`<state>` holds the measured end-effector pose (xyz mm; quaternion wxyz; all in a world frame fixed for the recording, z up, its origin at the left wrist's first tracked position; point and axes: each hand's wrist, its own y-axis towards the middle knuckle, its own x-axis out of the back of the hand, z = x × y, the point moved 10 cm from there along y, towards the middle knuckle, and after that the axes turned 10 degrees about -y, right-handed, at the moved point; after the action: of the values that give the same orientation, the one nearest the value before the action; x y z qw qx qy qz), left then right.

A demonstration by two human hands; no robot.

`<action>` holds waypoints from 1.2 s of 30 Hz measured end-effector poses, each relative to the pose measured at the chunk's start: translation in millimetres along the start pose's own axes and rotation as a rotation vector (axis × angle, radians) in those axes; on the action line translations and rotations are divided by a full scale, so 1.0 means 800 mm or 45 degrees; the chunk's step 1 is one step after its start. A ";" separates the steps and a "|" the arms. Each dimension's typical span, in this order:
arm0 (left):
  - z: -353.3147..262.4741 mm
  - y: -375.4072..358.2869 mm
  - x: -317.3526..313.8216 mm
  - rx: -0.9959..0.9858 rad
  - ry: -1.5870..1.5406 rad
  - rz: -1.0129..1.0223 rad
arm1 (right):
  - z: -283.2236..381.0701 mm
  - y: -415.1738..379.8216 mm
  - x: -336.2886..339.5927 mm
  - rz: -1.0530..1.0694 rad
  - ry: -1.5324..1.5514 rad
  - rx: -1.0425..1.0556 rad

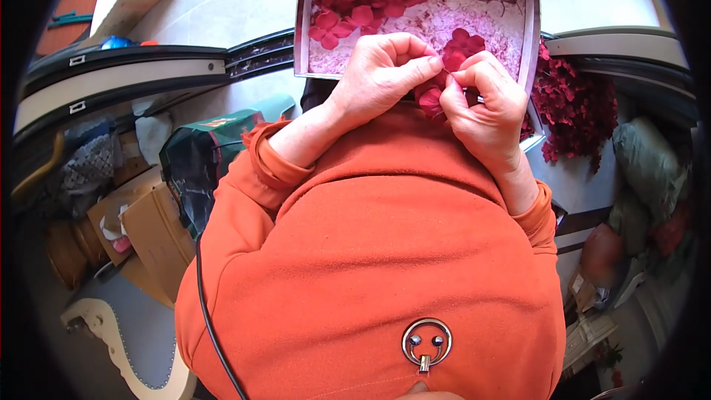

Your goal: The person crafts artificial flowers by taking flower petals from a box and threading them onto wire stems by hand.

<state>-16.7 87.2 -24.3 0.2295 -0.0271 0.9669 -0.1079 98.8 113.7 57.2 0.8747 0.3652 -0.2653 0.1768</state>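
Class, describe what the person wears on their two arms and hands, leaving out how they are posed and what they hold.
Both arms are in orange fleece-like sleeves, pushed back from the wrists into ribbed, bunched cuffs. The left hand and right hand are bare: no gloves, and no rings or watch can be made out.

No text, label, brand, number or sign can be read anywhere in this view. The dark green bag at about nine o'clock carries a small red-and-white patch near its top edge, but it is too blurred to make out any letters. The cardboard boxes at about eight o'clock and the white tray at twelve o'clock show no print.
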 end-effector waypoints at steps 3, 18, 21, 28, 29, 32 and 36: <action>-0.001 0.000 -0.001 -0.008 0.023 0.004 | 0.002 0.000 -0.001 0.001 -0.026 0.032; -0.015 -0.005 -0.001 -0.297 0.595 -0.140 | 0.004 -0.002 -0.011 0.106 -0.179 -0.019; -0.018 -0.005 -0.002 -0.326 0.642 -0.151 | 0.001 -0.002 -0.012 0.100 -0.160 -0.035; -0.013 -0.004 0.001 -0.303 0.595 -0.156 | 0.002 -0.002 -0.013 0.078 -0.144 -0.036; -0.010 -0.003 0.002 -0.278 0.542 -0.151 | 0.002 -0.002 -0.013 0.074 -0.135 -0.039; -0.008 0.000 0.002 -0.256 0.389 -0.111 | 0.001 -0.001 -0.011 0.050 -0.117 -0.047; -0.001 0.001 0.001 -0.159 0.262 -0.096 | -0.004 -0.001 -0.011 0.058 -0.060 -0.090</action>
<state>-17.7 88.2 -24.0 0.1226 -0.0664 0.9885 -0.0580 93.2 114.5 49.6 0.8763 0.3319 -0.3002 0.1783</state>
